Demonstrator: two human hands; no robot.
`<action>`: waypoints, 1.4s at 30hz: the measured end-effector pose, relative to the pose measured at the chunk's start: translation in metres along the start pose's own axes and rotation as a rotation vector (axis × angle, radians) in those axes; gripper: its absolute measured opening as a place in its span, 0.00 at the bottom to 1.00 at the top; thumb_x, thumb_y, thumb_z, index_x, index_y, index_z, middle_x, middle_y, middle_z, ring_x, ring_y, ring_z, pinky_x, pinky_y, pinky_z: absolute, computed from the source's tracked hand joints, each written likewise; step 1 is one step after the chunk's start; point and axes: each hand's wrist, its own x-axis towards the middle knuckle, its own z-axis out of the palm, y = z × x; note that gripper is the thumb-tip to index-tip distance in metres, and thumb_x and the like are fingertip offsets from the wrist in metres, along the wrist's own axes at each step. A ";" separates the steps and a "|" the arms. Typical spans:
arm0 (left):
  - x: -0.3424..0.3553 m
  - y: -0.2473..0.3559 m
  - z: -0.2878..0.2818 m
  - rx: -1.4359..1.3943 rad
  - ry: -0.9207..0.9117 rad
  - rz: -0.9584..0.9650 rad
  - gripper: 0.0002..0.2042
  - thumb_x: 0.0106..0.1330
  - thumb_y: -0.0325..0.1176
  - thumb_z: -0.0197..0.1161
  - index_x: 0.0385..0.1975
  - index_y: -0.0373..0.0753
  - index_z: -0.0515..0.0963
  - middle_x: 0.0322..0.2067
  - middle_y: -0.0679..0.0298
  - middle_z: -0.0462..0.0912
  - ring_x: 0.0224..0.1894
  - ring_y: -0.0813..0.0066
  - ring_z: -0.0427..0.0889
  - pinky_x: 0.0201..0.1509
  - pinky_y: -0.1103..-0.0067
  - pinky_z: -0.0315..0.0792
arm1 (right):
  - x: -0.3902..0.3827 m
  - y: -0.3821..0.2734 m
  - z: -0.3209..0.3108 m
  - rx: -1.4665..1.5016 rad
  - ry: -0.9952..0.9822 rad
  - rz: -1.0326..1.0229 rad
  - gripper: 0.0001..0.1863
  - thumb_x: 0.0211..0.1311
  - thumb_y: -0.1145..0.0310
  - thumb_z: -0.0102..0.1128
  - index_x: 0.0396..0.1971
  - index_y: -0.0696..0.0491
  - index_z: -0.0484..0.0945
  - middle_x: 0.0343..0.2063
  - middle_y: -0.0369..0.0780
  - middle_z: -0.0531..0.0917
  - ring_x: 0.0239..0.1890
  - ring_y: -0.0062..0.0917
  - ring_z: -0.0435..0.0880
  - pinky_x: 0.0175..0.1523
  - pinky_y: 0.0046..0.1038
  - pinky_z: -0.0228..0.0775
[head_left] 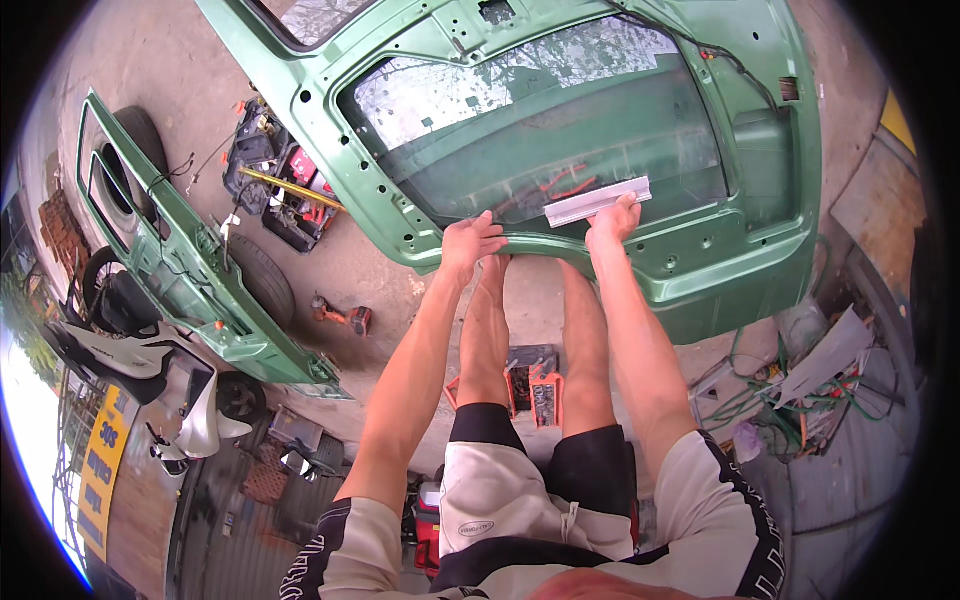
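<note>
A large green vehicle door (pixel 700 270) lies in front of me, with a glass pane (pixel 455 155) showing inside its wide opening. My right hand (pixel 614 218) is closed round one end of a pale metal channel strip (pixel 575 208), which is held over the lower part of the opening. My left hand (pixel 475 243) rests at the door's near edge, fingers stretched out and holding nothing. A red-handled tool (pixel 568 187), its kind unclear, shows just beyond the strip. Along the door's upper right runs a dark cable (pixel 735 62).
Left of the door sit an open case of tools (pixel 270 185), a cordless drill (pixel 345 316) and a second green door (pixel 190 265) beside tyres (pixel 262 275). An orange-black tool holder (pixel 543 398) stands between my legs. Green hose (pixel 750 400) tangles at right.
</note>
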 end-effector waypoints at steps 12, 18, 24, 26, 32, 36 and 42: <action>-0.001 -0.052 0.070 -0.362 0.081 -0.044 0.21 0.74 0.41 0.52 0.50 0.22 0.71 0.45 0.45 0.82 0.43 0.57 0.85 0.46 0.73 0.81 | -0.014 -0.015 0.000 -0.078 -0.036 0.051 0.22 0.77 0.54 0.35 0.60 0.55 0.61 0.53 0.49 0.73 0.51 0.43 0.79 0.49 0.52 0.79; -0.009 -0.029 0.067 -0.041 0.619 0.390 0.15 0.70 0.26 0.57 0.51 0.23 0.66 0.46 0.45 0.79 0.29 0.66 0.85 0.33 0.77 0.81 | -0.010 -0.024 -0.008 -0.097 -0.014 0.029 0.22 0.77 0.54 0.34 0.57 0.56 0.62 0.53 0.48 0.73 0.51 0.43 0.79 0.49 0.51 0.81; 0.013 -0.012 0.003 -0.384 0.517 0.250 0.21 0.74 0.31 0.51 0.60 0.22 0.59 0.53 0.41 0.74 0.42 0.55 0.85 0.40 0.76 0.83 | -0.017 -0.020 0.001 -0.115 -0.016 0.024 0.19 0.78 0.57 0.34 0.48 0.60 0.61 0.49 0.50 0.73 0.46 0.40 0.81 0.42 0.46 0.86; 0.020 -0.013 0.000 -0.457 0.454 0.224 0.22 0.75 0.33 0.50 0.61 0.22 0.58 0.55 0.40 0.74 0.43 0.54 0.85 0.40 0.77 0.83 | -0.020 -0.019 0.001 -0.112 -0.014 0.044 0.20 0.77 0.54 0.36 0.51 0.58 0.63 0.50 0.49 0.74 0.49 0.42 0.80 0.47 0.50 0.83; 0.014 -0.011 0.035 -0.707 0.497 0.112 0.24 0.77 0.39 0.46 0.62 0.24 0.58 0.56 0.42 0.73 0.46 0.56 0.84 0.40 0.77 0.84 | -0.015 -0.018 -0.007 -0.072 -0.039 0.038 0.19 0.77 0.56 0.38 0.49 0.59 0.65 0.48 0.50 0.75 0.48 0.42 0.81 0.45 0.48 0.84; 0.000 0.007 0.055 -0.787 0.564 0.000 0.18 0.77 0.40 0.48 0.55 0.32 0.66 0.50 0.52 0.79 0.35 0.69 0.79 0.33 0.81 0.79 | -0.012 -0.015 -0.012 -0.119 -0.072 -0.027 0.17 0.77 0.61 0.38 0.45 0.63 0.66 0.43 0.51 0.77 0.41 0.40 0.84 0.39 0.41 0.87; 0.020 -0.022 0.046 -0.523 0.654 0.101 0.14 0.75 0.38 0.52 0.50 0.34 0.72 0.42 0.59 0.85 0.18 0.78 0.68 0.22 0.79 0.70 | -0.006 -0.025 -0.026 -0.347 -0.171 -0.112 0.18 0.76 0.63 0.41 0.41 0.66 0.70 0.33 0.51 0.82 0.28 0.37 0.87 0.31 0.33 0.85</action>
